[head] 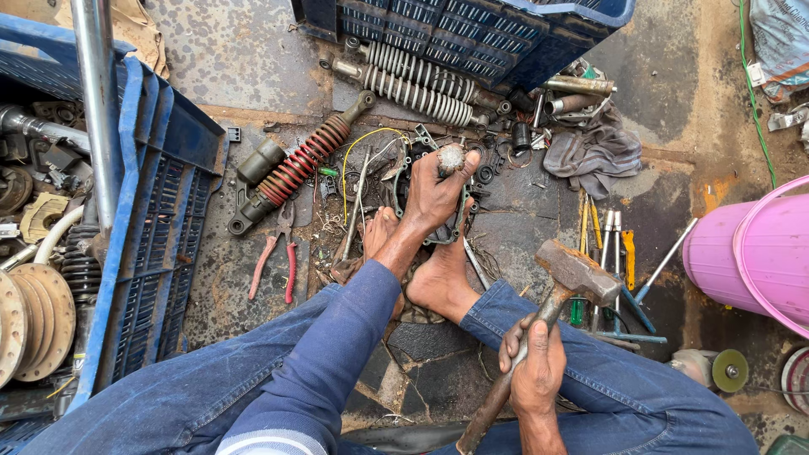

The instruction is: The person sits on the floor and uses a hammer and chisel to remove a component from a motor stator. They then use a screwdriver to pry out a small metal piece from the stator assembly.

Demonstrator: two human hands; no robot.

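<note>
My left hand (435, 195) is closed around a grimy metal part with a rounded grey end (452, 157), holding it upright on a dark engine cover (413, 181) on the floor. Both my bare feet (442, 282) press on that cover. My right hand (534, 371) grips the wooden handle of a rusty hammer (578, 271), raised to the right of my knees with its head clear of the part. A yellow wire (358, 145) loops just left of the part.
A red-coil shock absorber (295, 164) and red-handled pliers (276, 257) lie on the left. Two white springs (417, 84) sit by a blue crate (472, 34). Another blue crate (152, 219) holds parts. Screwdrivers (611, 253), a grey rag (594, 152) and a pink bucket (758, 253) are on the right.
</note>
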